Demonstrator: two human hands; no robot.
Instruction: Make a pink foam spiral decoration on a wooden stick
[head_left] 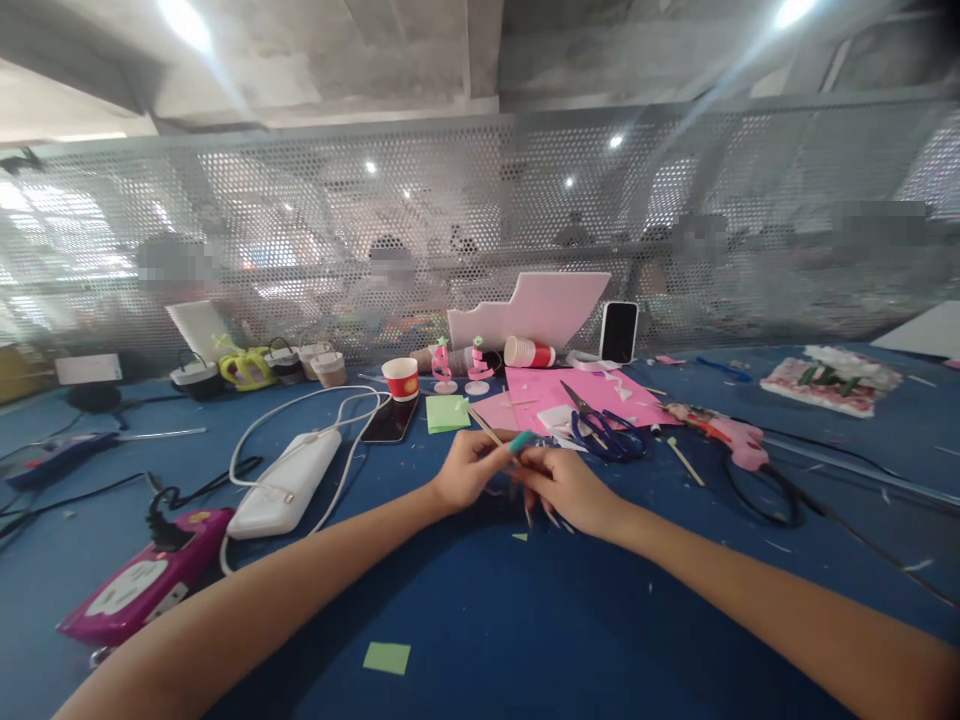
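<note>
My left hand (466,470) is closed in a pinch on a thin wooden stick (484,424) that slants up and left. At the left thumb's tip is a small teal piece (520,442); whether it is a long nail or something held cannot be made out. My right hand (574,488) meets the left one, fingers bent and closed, their long nails pointing down. What sits between its fingertips is hidden. Just behind the hands lie a green sticky-note pad (448,413), pink paper (536,395) and scissors with dark blue handles (609,435).
A white power bank (289,485) with a cable and a magenta power strip (150,580) lie left. A pink hot glue gun (742,440) is at right. Behind stand a red paper cup (400,380), two pink ornaments (478,370) and a phone (619,332). A green paper scrap (387,657) lies in front.
</note>
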